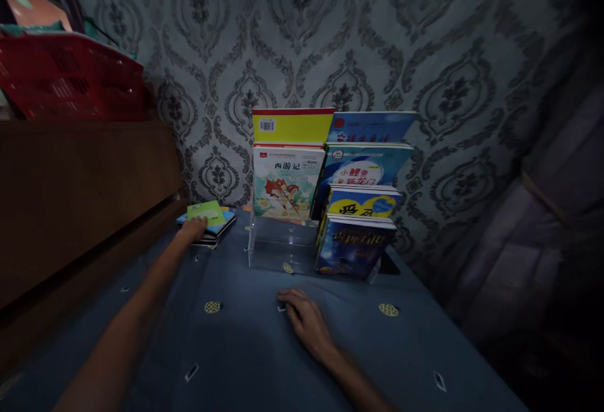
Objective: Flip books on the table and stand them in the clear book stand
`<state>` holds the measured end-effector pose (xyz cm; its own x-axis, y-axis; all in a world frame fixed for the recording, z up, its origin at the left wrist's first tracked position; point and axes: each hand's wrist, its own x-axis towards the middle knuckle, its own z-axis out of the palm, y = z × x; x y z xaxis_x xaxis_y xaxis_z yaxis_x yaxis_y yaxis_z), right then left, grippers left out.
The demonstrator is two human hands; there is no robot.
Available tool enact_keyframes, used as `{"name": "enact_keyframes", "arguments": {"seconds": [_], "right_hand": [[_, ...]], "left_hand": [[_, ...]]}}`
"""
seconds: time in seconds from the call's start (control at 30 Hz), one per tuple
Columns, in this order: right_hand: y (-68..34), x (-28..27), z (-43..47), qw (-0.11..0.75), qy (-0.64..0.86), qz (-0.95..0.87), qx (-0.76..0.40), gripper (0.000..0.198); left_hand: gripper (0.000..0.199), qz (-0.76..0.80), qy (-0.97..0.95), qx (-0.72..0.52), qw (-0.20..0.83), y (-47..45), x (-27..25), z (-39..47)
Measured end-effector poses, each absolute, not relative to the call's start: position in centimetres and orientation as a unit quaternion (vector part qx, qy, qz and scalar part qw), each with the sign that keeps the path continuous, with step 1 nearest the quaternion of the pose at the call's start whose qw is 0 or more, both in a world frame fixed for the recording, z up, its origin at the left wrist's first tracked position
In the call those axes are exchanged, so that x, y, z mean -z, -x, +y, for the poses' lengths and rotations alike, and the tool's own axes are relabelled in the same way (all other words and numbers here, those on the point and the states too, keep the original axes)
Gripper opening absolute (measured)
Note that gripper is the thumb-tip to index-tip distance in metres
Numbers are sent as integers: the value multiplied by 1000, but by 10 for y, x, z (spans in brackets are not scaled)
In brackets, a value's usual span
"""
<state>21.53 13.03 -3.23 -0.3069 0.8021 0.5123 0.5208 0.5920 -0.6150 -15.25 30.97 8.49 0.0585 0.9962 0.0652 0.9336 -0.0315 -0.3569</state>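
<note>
A green book (pixel 208 211) lies on top of a small pile of books (pixel 227 219) at the far left of the blue patterned cloth (pixel 245 343). The left hand (pixel 194 228) touches its near edge; whether the fingers grip it I cannot tell. To the right, a clear stand (pixel 283 251) holds upright books in stepped rows, its front left tier bare. The right hand (pixel 304 316) rests before it, loosely curled and empty. A red basket (pixel 70 78) sits on brown furniture (pixel 80 204) at left.
</note>
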Motion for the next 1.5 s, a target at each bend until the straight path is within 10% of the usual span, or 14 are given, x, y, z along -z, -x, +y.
{"name": "enact_keyframes", "arguments": {"seconds": [1.5], "right_hand": [[-209, 10, 125, 367, 410, -815, -183, 33]], "left_hand": [[58, -540, 808, -169, 166, 78, -38, 41]]}}
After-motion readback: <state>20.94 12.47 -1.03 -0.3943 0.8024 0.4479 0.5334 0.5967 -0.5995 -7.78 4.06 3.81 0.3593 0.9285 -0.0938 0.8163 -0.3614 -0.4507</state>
